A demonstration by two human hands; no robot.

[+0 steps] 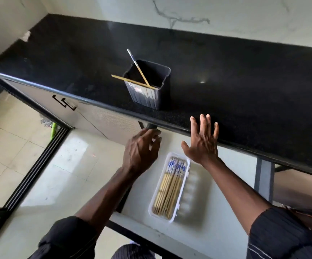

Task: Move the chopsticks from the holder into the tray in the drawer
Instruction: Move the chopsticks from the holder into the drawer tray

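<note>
Chopsticks [139,76]: two remain in the holder [147,86], up and beyond both hands, on the counter [226,81].
Grip, left hand [142,148]: empty, fingers loosely curled and blurred, grasping nothing; it hangs above the drawer [142,184], just under the counter's front edge.
Grip, right hand [202,141]: empty, palm down, fingers spread wide, fingertips [204,116] over the counter's edge.
Direction from grip: the holder stands ahead of the left hand and slightly to its right; from the right hand it lies ahead and to the left.
Nearer hand: by my judgement the left, though the margin is small.
Long axis: one stick leans steeply up and away to the left, patterned end on top; the other lies nearly flat across the rim, its tip pointing left, out past the holder.
Tray [158,186]: behind and below the hands, between the two forearms, with a bundle of sticks lying lengthwise in its left compartment.
Arm pose: both forearms reach forward and up, dark sleeves pushed to the elbows.
</note>
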